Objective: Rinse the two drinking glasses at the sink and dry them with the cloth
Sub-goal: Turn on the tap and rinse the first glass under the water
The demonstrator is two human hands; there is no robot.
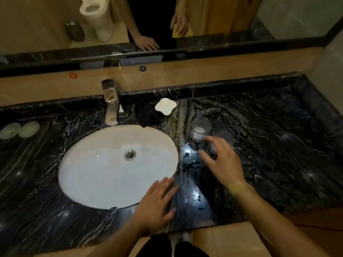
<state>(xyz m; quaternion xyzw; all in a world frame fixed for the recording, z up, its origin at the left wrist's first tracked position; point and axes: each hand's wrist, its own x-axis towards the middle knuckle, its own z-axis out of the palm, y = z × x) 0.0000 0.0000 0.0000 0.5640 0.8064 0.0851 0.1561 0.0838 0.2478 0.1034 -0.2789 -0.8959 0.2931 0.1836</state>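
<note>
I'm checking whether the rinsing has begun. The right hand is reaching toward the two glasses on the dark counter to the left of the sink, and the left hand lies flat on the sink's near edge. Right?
Not quite: the head view shows the two glasses standing to the right of the sink, not the left. The rest holds: the right hand reaches toward them with spread fingers, holding nothing, and the left hand lies flat at the sink's near edge.

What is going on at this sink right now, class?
A person stands at a dark marble counter with a white basin. The right hand reaches, fingers spread, toward two drinking glasses standing right of the basin; it holds neither yet. The left hand rests flat on the counter edge by the basin. No water shows at the faucet, so rinsing looks not yet begun. A cloth cannot be made out for certain.
</note>
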